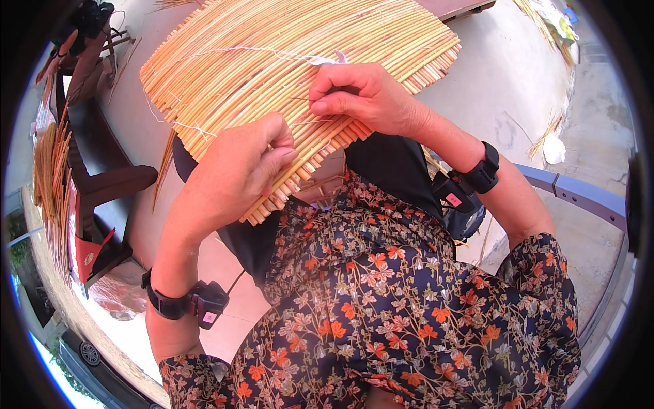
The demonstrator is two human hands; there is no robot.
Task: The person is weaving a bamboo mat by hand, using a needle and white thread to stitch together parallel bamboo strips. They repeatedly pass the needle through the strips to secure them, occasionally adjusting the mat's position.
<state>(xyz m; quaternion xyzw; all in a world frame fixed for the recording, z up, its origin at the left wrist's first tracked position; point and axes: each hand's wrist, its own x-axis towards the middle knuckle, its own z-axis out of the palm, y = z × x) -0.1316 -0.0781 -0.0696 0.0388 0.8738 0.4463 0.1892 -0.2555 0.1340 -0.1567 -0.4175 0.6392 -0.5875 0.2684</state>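
A mat of straw-coloured reed stalks (320,41), laid side by side in a curved sheet, rests over my lap. My right hand (371,99) is above its near part, with thumb and forefinger pinching a thin dark needle (298,99) that points left. White thread (235,49) runs across the reeds and loops off the mat's left side. A small white scrap (327,59) lies beside my right knuckles. Closed at the near edge of the mat is my left hand (242,160), thumb on top and curled fingers partly hidden.
At the left stands a dark wooden chair (112,184), with bundles of loose stalks (51,163) beyond it. More stalks (548,133) lie on the floor at the right, near a curved grey metal bar (579,194). A dark table corner (463,8) juts in at the top.
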